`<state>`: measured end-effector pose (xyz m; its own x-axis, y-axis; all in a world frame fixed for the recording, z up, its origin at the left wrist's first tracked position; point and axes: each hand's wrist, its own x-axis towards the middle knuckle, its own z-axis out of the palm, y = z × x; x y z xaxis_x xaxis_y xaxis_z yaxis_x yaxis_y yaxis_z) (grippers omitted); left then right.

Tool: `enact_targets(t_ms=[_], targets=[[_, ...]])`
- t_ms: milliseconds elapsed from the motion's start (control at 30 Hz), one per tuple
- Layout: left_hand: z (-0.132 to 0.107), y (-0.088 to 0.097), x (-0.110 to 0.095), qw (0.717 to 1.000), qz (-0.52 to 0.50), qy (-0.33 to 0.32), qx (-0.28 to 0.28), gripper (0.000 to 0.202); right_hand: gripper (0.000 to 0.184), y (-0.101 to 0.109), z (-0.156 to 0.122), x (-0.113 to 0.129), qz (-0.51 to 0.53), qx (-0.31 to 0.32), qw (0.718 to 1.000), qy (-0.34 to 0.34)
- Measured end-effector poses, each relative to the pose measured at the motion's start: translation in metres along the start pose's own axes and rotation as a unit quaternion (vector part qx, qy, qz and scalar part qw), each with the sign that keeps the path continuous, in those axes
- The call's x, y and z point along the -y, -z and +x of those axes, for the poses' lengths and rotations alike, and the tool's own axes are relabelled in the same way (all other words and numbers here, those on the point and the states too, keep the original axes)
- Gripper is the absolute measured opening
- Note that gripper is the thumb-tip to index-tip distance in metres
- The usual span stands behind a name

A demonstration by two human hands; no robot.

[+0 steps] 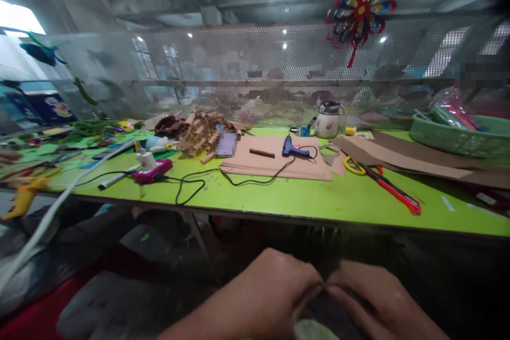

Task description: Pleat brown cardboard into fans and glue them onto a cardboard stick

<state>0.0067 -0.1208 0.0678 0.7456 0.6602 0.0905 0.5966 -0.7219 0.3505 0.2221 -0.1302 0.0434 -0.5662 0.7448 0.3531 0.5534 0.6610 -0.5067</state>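
Both hands are low in the head view, in front of the table edge, with their fingertips nearly meeting. My left hand (281, 279) has its fingers curled inward and pressed together. Opposite it, my right hand (376, 289) is bent the same way, thumb against fingers. Between and below them is something dark and blurred, which I cannot make out. A pale greenish rounded thing (314, 330) shows under the fingers at the bottom edge. On the green table (239, 196) beyond, a blue glue gun (294, 147) and a brown strip (262, 153) rest on cardboard sheets (274, 171).
Yellow-handled scissors (354, 166) and a red-handled tool (398, 194) lie at right, near a green basket (458, 138). A jug (329, 121) stands behind. Left are a magenta power strip (153, 171), cords, a yellow glue gun (24, 196) and another person's hand (10, 157).
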Motion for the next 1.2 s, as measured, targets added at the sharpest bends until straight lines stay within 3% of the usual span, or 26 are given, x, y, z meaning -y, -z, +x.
enact_targets(t_ms=[100, 233, 633, 933, 1100, 1200], targets=[[-0.002, 0.013, 0.003, 0.999, -0.032, 0.013, 0.016, 0.016, 0.015, 0.006, 0.007, 0.004, 0.025, 0.002, 1.000, -0.016], [0.003, 0.016, 0.017, 0.994, -0.102, 0.033, 0.019, 0.019, 0.016, 0.009, 0.018, 0.002, 0.071, 0.018, 0.996, -0.041], [0.012, -0.005, 0.049, 0.943, -0.314, 0.088, 0.067, 0.034, 0.035, -0.003, 0.023, -0.016, 0.185, 0.097, 0.968, -0.142], [0.012, -0.008, 0.050, 0.967, -0.247, 0.054, 0.029, 0.031, 0.040, -0.015, 0.015, -0.018, 0.198, 0.121, 0.962, -0.145], [0.011, -0.010, 0.051, 0.968, -0.235, 0.066, 0.049, 0.027, 0.038, -0.011, 0.007, -0.015, 0.163, 0.120, 0.970, -0.133], [0.014, -0.008, 0.044, 0.984, -0.171, 0.022, 0.033, 0.020, 0.038, -0.011, 0.006, -0.015, 0.146, 0.114, 0.975, -0.126]])
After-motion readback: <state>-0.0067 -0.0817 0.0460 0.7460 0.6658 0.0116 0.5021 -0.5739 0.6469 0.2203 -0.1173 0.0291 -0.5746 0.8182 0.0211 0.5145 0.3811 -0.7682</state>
